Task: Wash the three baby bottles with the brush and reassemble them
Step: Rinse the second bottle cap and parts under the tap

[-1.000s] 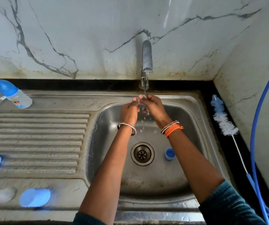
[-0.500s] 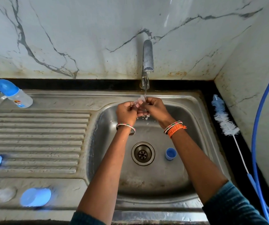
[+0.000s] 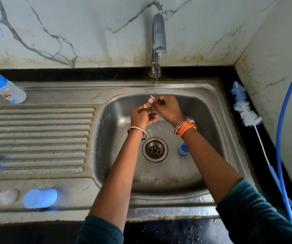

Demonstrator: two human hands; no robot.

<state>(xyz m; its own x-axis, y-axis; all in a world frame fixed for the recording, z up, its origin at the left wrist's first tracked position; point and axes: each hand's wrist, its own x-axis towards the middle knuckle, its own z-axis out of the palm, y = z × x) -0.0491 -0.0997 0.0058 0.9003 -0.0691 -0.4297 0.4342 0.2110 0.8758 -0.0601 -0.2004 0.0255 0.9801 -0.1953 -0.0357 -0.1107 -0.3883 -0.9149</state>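
Right hand [image 3: 167, 108]: pinching a small clear teat [image 3: 151, 99] under the tap's thin water stream [image 3: 156, 85].
Left hand [image 3: 140, 116]: fingers curling, touching it below.
White-bristled bottle brush [image 3: 245, 110]: lying on the black surface [image 3: 229, 81], right of the steel sink [image 3: 212, 124].

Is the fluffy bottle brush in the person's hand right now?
No, the bottle brush lies on the black counter to the right of the sink, while both hands are under the tap.
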